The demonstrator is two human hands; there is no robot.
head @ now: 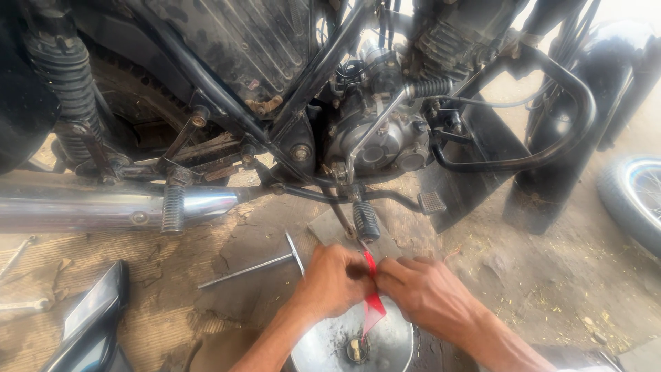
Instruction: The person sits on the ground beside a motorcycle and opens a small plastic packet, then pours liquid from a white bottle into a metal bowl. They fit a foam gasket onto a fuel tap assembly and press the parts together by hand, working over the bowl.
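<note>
Both my hands meet low in the middle, above a round shiny metal cover (323,348) lying on the ground. My left hand (335,279) and my right hand (423,289) pinch a small red plastic packet (372,303) between their fingertips. The packet's pointed lower end hangs down over the cover's centre hole (356,350). Just beyond my hands stands a motorcycle with its engine (379,134) and a black rubber footpeg (366,220).
A long T-handle wrench (255,267) lies on the ground left of my hands. The chrome exhaust pipe (103,207) runs along the left. A black body panel (93,317) lies bottom left, and a wheel (637,200) is at the right edge.
</note>
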